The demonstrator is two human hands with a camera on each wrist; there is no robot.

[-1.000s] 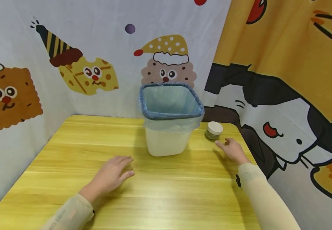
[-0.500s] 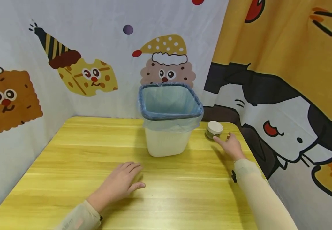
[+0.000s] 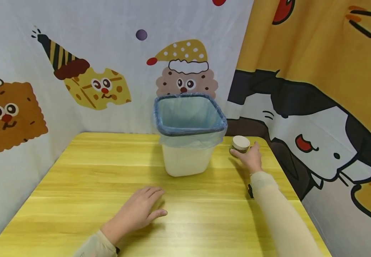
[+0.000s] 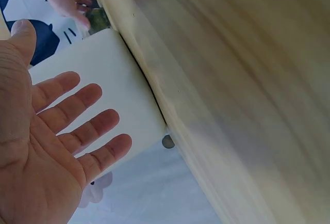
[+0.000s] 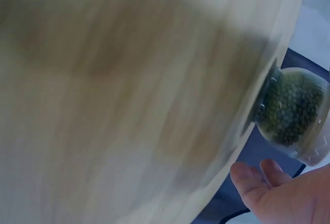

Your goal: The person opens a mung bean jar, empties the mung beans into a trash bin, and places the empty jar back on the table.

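A small glass jar (image 3: 240, 142) with a white lid stands at the table's back right; small green beans, like mung beans, fill it in the right wrist view. My right hand (image 3: 251, 159) is right at the jar, thumb across its near left side and the other fingers spread along its right. In the right wrist view a gap shows between the fingers (image 5: 248, 180) and the glass. My left hand (image 3: 135, 210) hovers low over the front of the table, palm down, holding nothing, with its fingers loosely extended.
A whitish bin (image 3: 187, 160) with a blue bag liner folded over its rim stands at the back middle, left of the jar. The wooden table (image 3: 108, 157) meets a cartoon-printed cloth (image 3: 108, 32) behind and a yellow printed one (image 3: 317, 46) at right.
My right hand has moved left and forward, up to the jar, with its thumb now across the jar's front. My left hand has drifted right and slightly nearer. Jar and bin have stayed put.
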